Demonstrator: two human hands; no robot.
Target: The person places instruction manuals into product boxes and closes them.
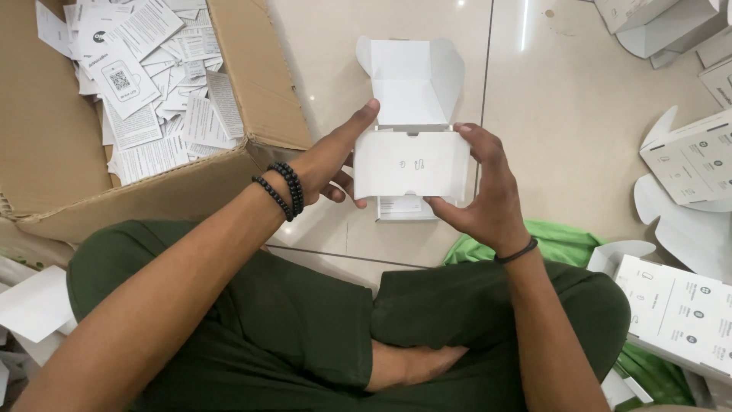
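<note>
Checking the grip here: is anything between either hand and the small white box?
Nothing visible. The left hand and right hand both hold the white box directly at its sides, its lid open above the tiled floor.

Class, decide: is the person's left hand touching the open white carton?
Touching. The head view shows the left hand gripping the white carton's left edge, thumb against its upper corner.

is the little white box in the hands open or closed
Open: the white box, held between the left hand and right hand, has its lid flap raised.
</note>
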